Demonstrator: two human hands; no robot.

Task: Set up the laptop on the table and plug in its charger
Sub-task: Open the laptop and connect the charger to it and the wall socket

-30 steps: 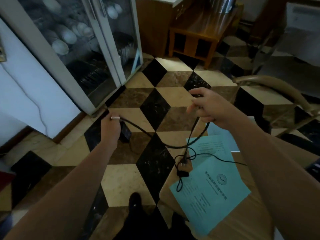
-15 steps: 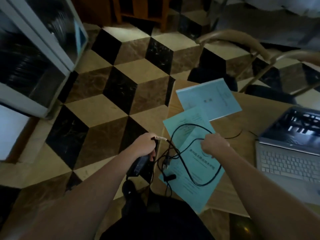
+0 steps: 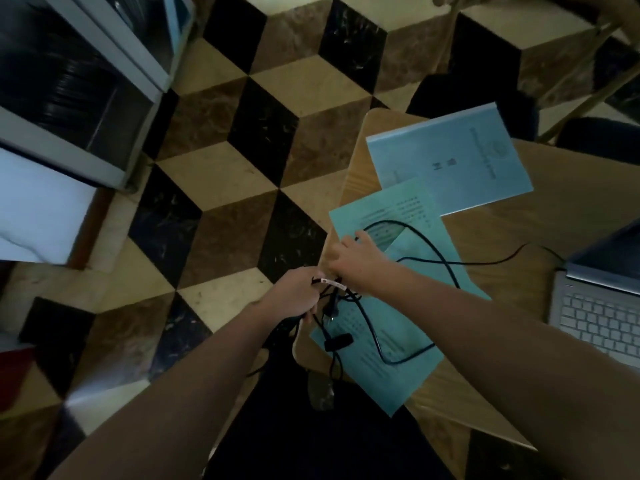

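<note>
Cube-patterned floor tiles are spreading out to my left, and the wooden desk (image 3: 485, 237) is filling the right of my view, its rounded corner just under my wrists. I am working on the charger cable (image 3: 415, 261), which is lying in loose loops across the blue papers (image 3: 391, 341) and trailing off toward the laptop (image 3: 602, 306), sitting open at the desk's right edge. My left hand (image 3: 294, 296) is curling around a bunch of the cable near its white tag, just off the desk edge. My right hand (image 3: 356, 258) is pressing down at the paper's corner with bent fingers; I cannot tell whether it is pinching the cable.

To do this well, I should be teasing the loops apart slowly, feeding slack through my left hand rather than yanking, since a tug could be dragging the papers or the booklet (image 3: 450, 161) off the desk. Open room is lying to my left over the floor; the cabinet (image 3: 86, 98) is standing well apart, and a chair is crowding the far side.
</note>
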